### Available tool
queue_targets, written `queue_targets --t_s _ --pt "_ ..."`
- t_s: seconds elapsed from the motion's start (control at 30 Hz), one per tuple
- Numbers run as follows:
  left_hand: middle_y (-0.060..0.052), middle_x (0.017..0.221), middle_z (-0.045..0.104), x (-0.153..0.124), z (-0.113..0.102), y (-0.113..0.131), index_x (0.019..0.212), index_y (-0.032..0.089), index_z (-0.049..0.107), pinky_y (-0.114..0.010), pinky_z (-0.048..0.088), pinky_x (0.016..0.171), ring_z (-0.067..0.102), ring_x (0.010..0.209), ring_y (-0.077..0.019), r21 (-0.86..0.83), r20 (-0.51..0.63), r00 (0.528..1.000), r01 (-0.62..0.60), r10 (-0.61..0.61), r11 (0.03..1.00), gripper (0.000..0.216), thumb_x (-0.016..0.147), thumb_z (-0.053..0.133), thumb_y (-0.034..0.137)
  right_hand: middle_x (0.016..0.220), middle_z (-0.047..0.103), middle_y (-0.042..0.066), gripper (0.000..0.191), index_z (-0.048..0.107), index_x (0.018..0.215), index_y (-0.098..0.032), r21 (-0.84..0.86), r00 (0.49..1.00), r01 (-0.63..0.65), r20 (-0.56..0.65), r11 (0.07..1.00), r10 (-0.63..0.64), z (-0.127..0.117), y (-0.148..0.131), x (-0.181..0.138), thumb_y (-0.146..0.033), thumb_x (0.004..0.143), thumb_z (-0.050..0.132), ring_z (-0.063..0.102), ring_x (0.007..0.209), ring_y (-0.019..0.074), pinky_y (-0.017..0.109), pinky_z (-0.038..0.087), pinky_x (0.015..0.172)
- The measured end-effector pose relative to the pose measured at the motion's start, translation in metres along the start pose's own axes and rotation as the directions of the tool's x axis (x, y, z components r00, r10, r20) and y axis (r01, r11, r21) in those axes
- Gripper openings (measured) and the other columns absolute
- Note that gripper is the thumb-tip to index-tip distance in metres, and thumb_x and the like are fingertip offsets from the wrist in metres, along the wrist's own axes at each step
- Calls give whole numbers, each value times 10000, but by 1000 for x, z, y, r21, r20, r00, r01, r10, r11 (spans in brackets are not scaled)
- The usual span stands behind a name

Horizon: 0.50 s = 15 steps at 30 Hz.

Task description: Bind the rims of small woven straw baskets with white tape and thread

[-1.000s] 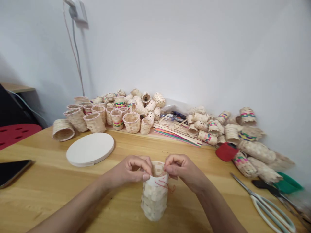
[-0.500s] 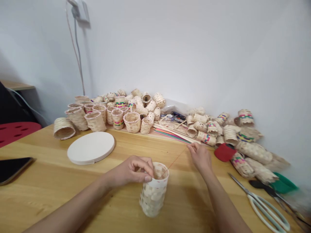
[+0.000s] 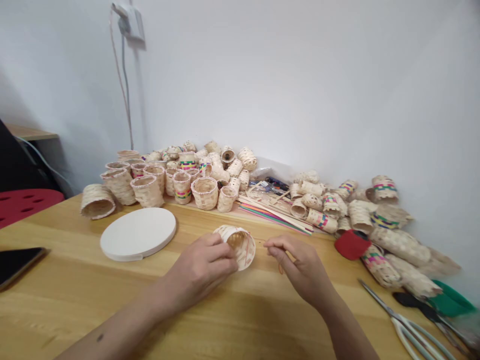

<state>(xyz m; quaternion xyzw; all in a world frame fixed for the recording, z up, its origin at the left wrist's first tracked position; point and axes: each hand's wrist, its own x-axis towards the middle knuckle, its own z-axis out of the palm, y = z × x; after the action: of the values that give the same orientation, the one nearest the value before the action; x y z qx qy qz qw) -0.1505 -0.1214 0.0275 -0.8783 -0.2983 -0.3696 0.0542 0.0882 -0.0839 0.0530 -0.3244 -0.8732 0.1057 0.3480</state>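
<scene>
My left hand [image 3: 204,265] is closed on a small woven bamboo basket [image 3: 242,241], which lies tilted with its open mouth turned toward me and to the right. Its base is hidden behind the hand. A red thread [image 3: 247,251] runs across the inside near the rim. Just right of the basket, apart from it, my right hand [image 3: 296,265] pinches thumb and forefinger together. An orange-red loop of thread [image 3: 280,269] hangs below those fingers; whether a needle is in the pinch is too small to make out.
A white round roll of strip [image 3: 138,232] lies left, beside a phone [image 3: 20,265]. Finished baskets [image 3: 204,192] and coloured strips [image 3: 275,217] line the wall. More woven pieces [image 3: 397,245], a red object [image 3: 351,244] and scissors [image 3: 401,320] lie right.
The basket has gone from upright to tilted, and my left hand now grips its side. My right hand has come down and left, closer to the basket; the taut thread has slackened.
</scene>
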Motion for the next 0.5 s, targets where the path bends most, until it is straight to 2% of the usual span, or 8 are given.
queue_targets --t_s 0.17,0.3,0.5 --pt "-22 756 617 0 -1 3 869 160 628 -298 278 598 420 687 -151 99 27 998 -58 55 993 138 897 503 108 818 675 33 175 671 902 -216 38 976 215 35 976 -217 6 -7 3 -153 923 509 602 767 154 263 453 673" --pt "-21 743 608 1 -2 4 872 166 628 -298 273 593 420 680 -149 101 43 998 -58 54 993 145 904 495 117 791 648 28 186 684 886 -223 -38 970 238 69 971 -235 10 -10 3 -155 922 514 557 738 151 267 417 628" --pt "-19 750 612 1 -1 5 820 165 605 -297 282 597 421 682 -148 77 48 998 -46 42 996 155 902 488 106 795 645 28 192 673 859 -208 -41 967 236 111 971 -231 11 -10 2 -157 931 502 546 755 150 271 414 648"
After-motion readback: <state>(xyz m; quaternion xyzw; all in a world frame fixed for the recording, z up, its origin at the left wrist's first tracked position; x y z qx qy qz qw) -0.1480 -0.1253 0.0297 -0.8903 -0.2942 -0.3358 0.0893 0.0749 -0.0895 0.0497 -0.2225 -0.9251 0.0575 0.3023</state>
